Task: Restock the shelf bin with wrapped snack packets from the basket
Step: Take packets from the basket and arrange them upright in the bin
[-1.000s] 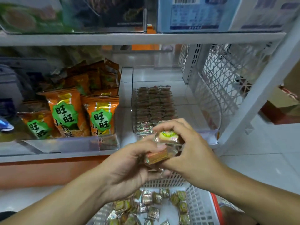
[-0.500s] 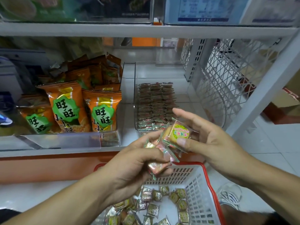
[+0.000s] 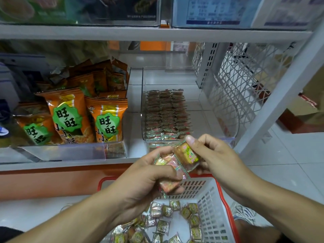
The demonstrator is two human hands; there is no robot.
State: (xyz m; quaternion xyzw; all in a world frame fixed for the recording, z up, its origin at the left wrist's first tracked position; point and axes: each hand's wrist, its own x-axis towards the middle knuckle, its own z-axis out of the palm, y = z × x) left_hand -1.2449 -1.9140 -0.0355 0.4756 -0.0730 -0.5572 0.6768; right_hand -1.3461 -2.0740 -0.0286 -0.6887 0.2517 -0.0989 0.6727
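Both hands meet in front of the shelf's front edge, above the basket point(image 3: 213, 214). Left hand point(image 3: 149, 179) grips a clutch of wrapped snack packets point(image 3: 169, 172). Right hand point(image 3: 215, 155) pinches a single packet point(image 3: 188, 153) by thumb and fingers, touching the clutch. Clear shelf bin point(image 3: 201, 95) holds packet rows point(image 3: 165, 113) along its left wall. More loose packets point(image 3: 168, 225) on the basket floor. Orange snack bags point(image 3: 105, 120) stand at the shelf's left.

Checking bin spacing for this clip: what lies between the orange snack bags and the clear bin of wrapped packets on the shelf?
In the head view, only a bare strip of white shelf separates the orange snack bags from the clear bin of wrapped packets; nothing stands there.
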